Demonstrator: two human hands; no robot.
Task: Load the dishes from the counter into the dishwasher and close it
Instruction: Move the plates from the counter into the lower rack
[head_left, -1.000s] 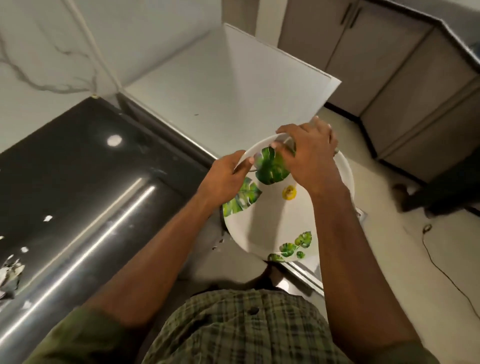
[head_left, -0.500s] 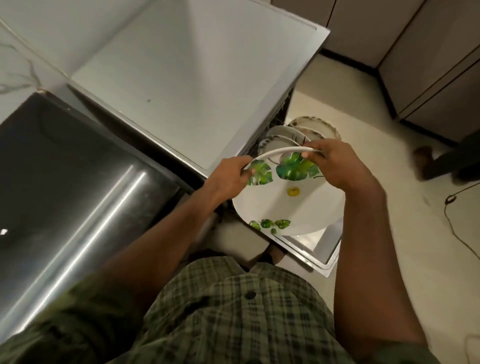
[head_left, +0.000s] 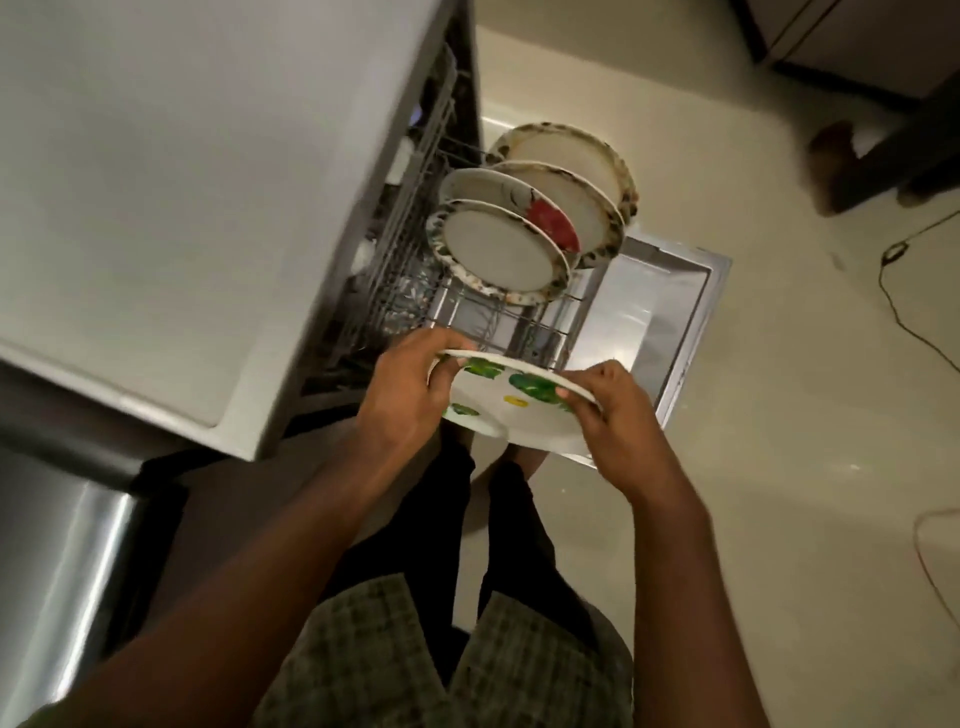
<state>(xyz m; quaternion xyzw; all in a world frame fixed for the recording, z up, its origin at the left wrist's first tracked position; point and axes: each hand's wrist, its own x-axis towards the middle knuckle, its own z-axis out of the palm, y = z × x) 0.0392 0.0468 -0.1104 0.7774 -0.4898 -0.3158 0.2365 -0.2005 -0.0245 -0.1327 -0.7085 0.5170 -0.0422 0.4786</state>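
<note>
I hold a white plate with green leaf prints (head_left: 511, 410) in both hands, above the near end of the pulled-out lower rack (head_left: 524, 332). My left hand (head_left: 410, 395) grips its left rim and my right hand (head_left: 613, 415) grips its right rim. Several plates (head_left: 498, 254) stand upright in the rack, one of them with a red patch (head_left: 553, 221). The dishwasher door (head_left: 670, 312) lies open beneath the rack. The dishwasher's inside is mostly hidden under the counter.
A white counter top (head_left: 197, 197) overhangs the dishwasher on the left. A steel appliance front (head_left: 67, 561) is at lower left. A dark cable (head_left: 904, 291) trails across the beige floor on the right. Cabinets (head_left: 852, 41) stand at upper right.
I have leaned forward and down over the open dishwasher. The leaf plate has dropped lower toward the rack, still held in both hands, and the racked plates have come into full view.
</note>
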